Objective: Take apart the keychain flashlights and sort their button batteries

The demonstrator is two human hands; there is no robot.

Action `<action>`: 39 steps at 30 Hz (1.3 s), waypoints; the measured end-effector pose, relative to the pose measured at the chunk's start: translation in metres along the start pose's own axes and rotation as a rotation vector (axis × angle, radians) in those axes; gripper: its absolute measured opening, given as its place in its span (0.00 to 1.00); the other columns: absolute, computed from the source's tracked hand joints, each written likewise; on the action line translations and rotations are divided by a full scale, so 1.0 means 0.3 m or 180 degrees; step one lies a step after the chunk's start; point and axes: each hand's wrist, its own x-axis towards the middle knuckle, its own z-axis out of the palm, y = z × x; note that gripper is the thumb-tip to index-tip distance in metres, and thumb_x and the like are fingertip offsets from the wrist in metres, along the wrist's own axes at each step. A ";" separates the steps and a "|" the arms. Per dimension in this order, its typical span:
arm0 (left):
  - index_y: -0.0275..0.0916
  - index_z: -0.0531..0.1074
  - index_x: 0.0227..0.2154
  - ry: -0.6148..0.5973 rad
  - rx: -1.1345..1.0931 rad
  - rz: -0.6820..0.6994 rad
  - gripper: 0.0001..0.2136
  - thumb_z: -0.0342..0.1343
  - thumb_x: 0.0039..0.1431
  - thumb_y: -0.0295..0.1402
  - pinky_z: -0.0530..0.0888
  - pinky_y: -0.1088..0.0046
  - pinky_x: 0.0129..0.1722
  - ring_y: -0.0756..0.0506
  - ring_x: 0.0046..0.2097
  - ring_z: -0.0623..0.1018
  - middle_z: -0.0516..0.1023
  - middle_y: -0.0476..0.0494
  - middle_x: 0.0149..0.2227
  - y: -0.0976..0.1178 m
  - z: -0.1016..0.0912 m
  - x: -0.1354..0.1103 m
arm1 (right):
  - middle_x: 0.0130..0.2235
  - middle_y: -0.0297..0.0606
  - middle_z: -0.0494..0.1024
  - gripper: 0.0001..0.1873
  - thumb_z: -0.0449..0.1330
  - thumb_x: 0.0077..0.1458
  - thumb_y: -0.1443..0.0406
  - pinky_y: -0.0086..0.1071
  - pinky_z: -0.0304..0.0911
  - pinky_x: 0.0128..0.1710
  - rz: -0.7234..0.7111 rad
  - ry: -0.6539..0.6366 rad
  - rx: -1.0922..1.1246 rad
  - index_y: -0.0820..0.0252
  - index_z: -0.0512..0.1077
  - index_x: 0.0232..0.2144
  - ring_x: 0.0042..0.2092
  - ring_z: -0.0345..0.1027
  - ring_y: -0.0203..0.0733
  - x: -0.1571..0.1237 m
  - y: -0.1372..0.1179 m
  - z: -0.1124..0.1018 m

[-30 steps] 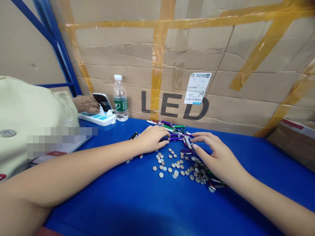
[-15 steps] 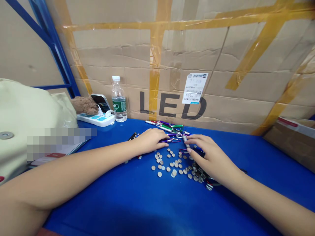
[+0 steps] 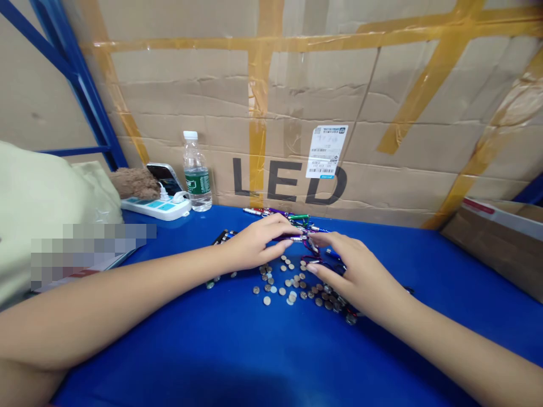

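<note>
On the blue table (image 3: 237, 350), my left hand (image 3: 252, 244) is curled around the end of a small purple keychain flashlight (image 3: 293, 238). My right hand (image 3: 358, 274) lies with its fingers spread over a pile of coloured keychain flashlights (image 3: 335, 299), its index fingertip close to the purple flashlight's silver tip. Several silver button cells (image 3: 288, 282) are scattered between the hands. More flashlights (image 3: 282, 215) lie behind my hands, near the cardboard. A few dark ones (image 3: 223, 236) show behind my left wrist.
A big taped cardboard box marked LED (image 3: 288, 113) stands along the table's back. At back left are a water bottle (image 3: 196, 172), a white power strip (image 3: 155, 206) with a phone (image 3: 163, 175) plugged in, and a cream bag (image 3: 42, 198). Another carton (image 3: 492, 237) sits at right.
The view has shifted, so everything sits slightly more to the left. My hands have drawn closer together around the purple flashlight, and my right fingers have spread out again.
</note>
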 end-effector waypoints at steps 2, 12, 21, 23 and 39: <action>0.36 0.69 0.51 0.0079 -0.0028 -0.0060 0.13 0.47 0.67 0.31 0.72 0.65 0.51 0.46 0.49 0.74 0.75 0.38 0.46 0.032 0.001 0.009 | 0.49 0.46 0.78 0.20 0.59 0.58 0.57 0.50 0.66 0.49 -0.0011 0.0056 0.0046 0.58 0.69 0.51 0.51 0.72 0.52 -0.006 -0.010 -0.008; 0.37 0.67 0.51 -0.0043 -0.0086 -0.0400 0.14 0.40 0.70 0.33 0.72 0.68 0.48 0.46 0.48 0.74 0.75 0.40 0.45 0.126 0.010 0.022 | 0.39 0.38 0.81 0.10 0.52 0.62 0.62 0.36 0.67 0.40 0.0013 0.0043 0.0557 0.56 0.72 0.40 0.41 0.75 0.44 -0.012 -0.060 -0.041; 0.37 0.66 0.50 -0.0093 -0.0264 -0.0609 0.12 0.47 0.67 0.33 0.72 0.68 0.50 0.45 0.50 0.74 0.75 0.40 0.47 0.162 0.015 0.024 | 0.40 0.39 0.79 0.12 0.53 0.61 0.57 0.36 0.66 0.40 0.0336 -0.0414 0.1110 0.55 0.71 0.39 0.42 0.73 0.46 -0.011 -0.069 -0.038; 0.37 0.67 0.49 -0.0044 -0.0276 -0.0621 0.12 0.48 0.66 0.33 0.72 0.69 0.50 0.46 0.49 0.74 0.75 0.41 0.47 0.163 0.017 0.023 | 0.38 0.39 0.78 0.11 0.49 0.63 0.59 0.36 0.65 0.39 0.0357 -0.0420 0.1188 0.55 0.70 0.38 0.40 0.72 0.44 -0.009 -0.070 -0.036; 0.38 0.70 0.44 0.0040 -0.0827 -0.0865 0.12 0.41 0.69 0.33 0.73 0.75 0.38 0.52 0.34 0.76 0.78 0.47 0.40 0.156 0.020 0.015 | 0.30 0.35 0.75 0.13 0.47 0.64 0.56 0.32 0.58 0.30 0.0654 -0.1295 0.1151 0.57 0.64 0.33 0.30 0.66 0.39 -0.014 -0.079 -0.038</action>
